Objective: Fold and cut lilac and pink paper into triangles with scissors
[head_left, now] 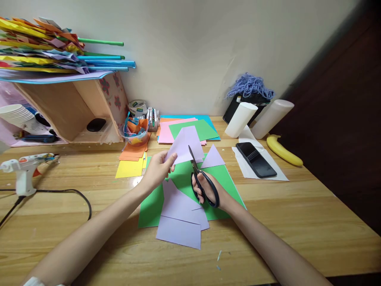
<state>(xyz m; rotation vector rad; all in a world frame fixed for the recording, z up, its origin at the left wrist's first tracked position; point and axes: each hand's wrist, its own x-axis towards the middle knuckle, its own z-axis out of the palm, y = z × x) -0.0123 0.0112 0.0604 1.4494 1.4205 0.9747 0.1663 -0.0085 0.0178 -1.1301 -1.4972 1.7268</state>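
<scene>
My left hand (160,167) pinches the lower left edge of a lilac sheet of paper (186,145) with a pointed top, held above the table. My right hand (206,186) grips black-handled scissors (212,188). Their blades point up and left at the lower right part of the held paper; whether they bite into it I cannot tell. Beneath both hands lies a green sheet (151,210). On it rest a lilac triangle (213,157) to the right and a large lilac piece (181,204) with a slit. A lilac rectangle (179,232) overlaps the green sheet's front edge.
A glue gun (25,174) with its cord lies left. Orange and yellow papers (129,167), a tub of scraps (135,131) and coloured sheets (193,129) sit behind. To the right are a phone (256,159), a banana (284,150) and white rolls (241,119).
</scene>
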